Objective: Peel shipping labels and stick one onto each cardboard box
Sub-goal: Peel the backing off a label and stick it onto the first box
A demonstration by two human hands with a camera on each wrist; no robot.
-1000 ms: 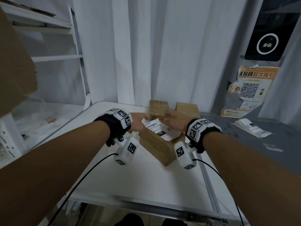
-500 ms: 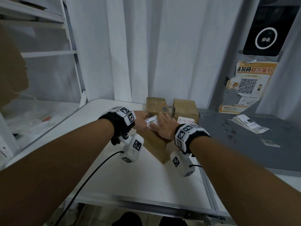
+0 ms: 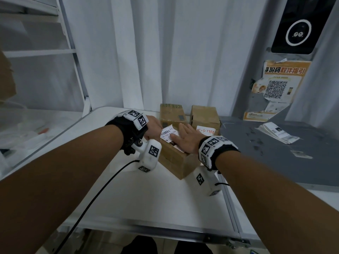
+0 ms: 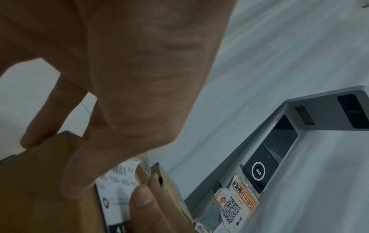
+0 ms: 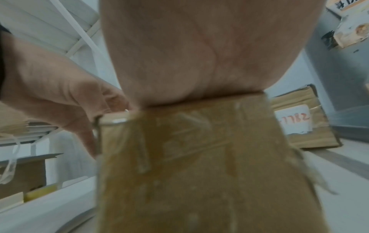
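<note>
A brown cardboard box [image 3: 176, 160] sits on the white table [image 3: 146, 198], with a white barcode label [image 3: 167, 133] on its top. My right hand [image 3: 185, 142] lies flat on the label, fingers straight, palm pressing down; in the right wrist view the palm [image 5: 199, 55] meets the box [image 5: 199, 157] top. My left hand [image 3: 154, 128] holds the box's left edge, thumb on top beside the label [image 4: 115, 189] and fingers [image 5: 87, 141] down the side. Behind stand two more boxes: one [image 3: 171, 114] plain-topped, one [image 3: 205, 118] bearing a white label with red writing [image 3: 205, 132].
A stack of label sheets [image 3: 277, 132] and a loose strip [image 3: 300, 154] lie on the grey counter [image 3: 275, 171] to the right. White shelving [image 3: 36, 52] stands at the left, a curtain behind. The table's metal front edge [image 3: 146, 226] is near me.
My right hand came from the box's far side down flat onto the label and slid along it. My left hand went from the label's end to the box's left edge.
</note>
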